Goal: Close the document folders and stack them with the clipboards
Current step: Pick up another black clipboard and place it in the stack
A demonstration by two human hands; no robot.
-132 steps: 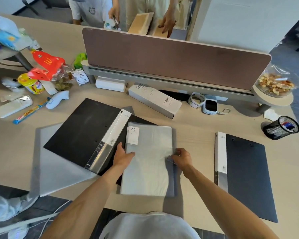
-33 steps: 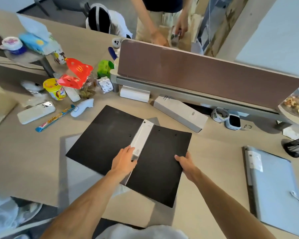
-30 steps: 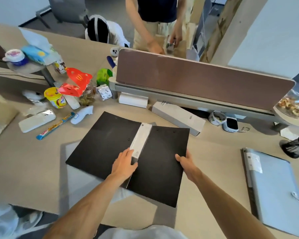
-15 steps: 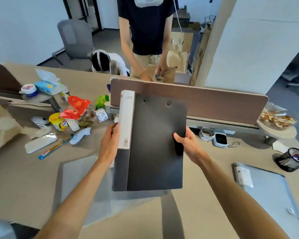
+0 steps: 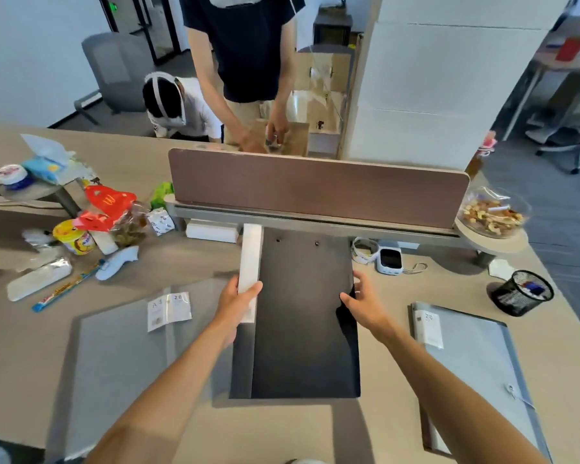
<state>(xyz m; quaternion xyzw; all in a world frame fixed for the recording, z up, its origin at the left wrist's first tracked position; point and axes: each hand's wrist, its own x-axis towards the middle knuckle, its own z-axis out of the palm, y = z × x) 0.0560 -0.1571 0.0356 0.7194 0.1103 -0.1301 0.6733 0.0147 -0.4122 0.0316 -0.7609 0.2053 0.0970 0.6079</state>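
Note:
A closed black document folder (image 5: 302, 316) with a white spine label is held above the desk in front of me. My left hand (image 5: 240, 301) grips its spine edge, thumb over the white label. My right hand (image 5: 364, 304) grips its right edge. A grey translucent folder (image 5: 121, 363) with a small "20" label lies flat on the desk at the left, partly under the black one. Another closed grey folder (image 5: 476, 370) with a string clasp lies at the right.
A brown desk divider (image 5: 315, 187) stands behind the folder. Snack wrappers, a yellow cup (image 5: 74, 241) and a red paper box clutter the far left. A black mesh cup (image 5: 521, 293) and a bowl of nuts (image 5: 493, 214) sit at the right. Two people are beyond the divider.
The black folder was shut and lifted off the desk in both hands. In the last half second it came lower and slightly to the right. The grey folder under it now shows.

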